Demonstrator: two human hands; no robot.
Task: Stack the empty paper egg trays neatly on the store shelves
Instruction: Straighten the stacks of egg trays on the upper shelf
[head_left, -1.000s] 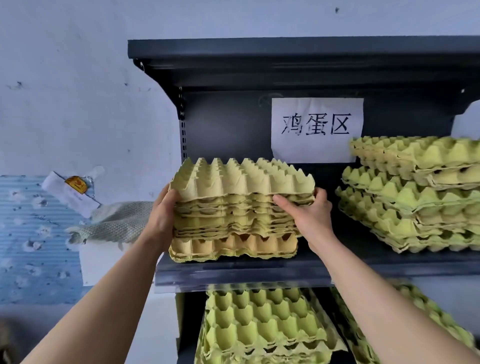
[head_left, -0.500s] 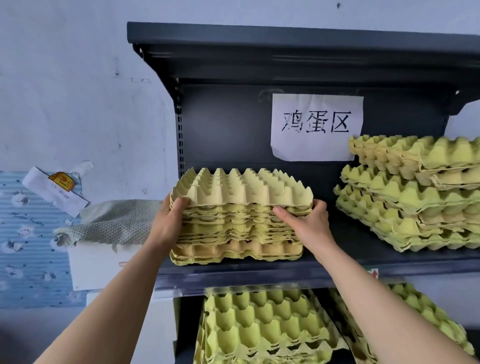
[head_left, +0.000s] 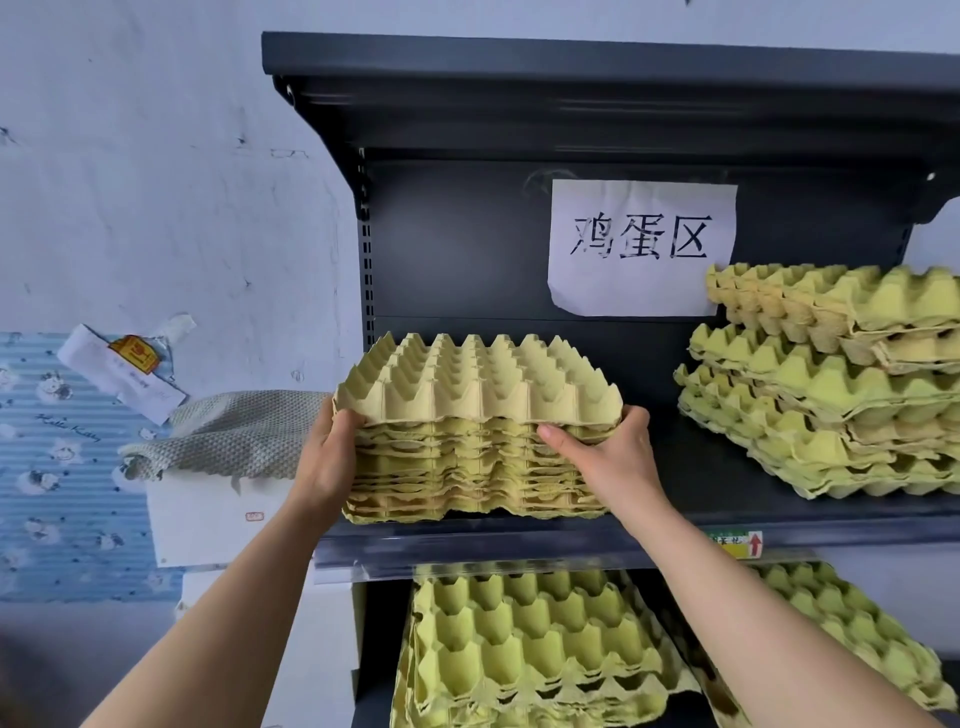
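Centre frame: left hand and right hand each grip the egg tray stack sides, stack resting on the dark shelf

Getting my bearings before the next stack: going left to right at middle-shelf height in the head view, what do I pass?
Blue patterned sheet → grey cloth → left hand → held tray stack → right hand → uneven tray pile.

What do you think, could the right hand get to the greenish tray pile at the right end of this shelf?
Probably yes. Only bare shelf lies between the right hand and the greenish tray pile, with nothing blocking. It grips the middle stack, though, so it would need to let go first.
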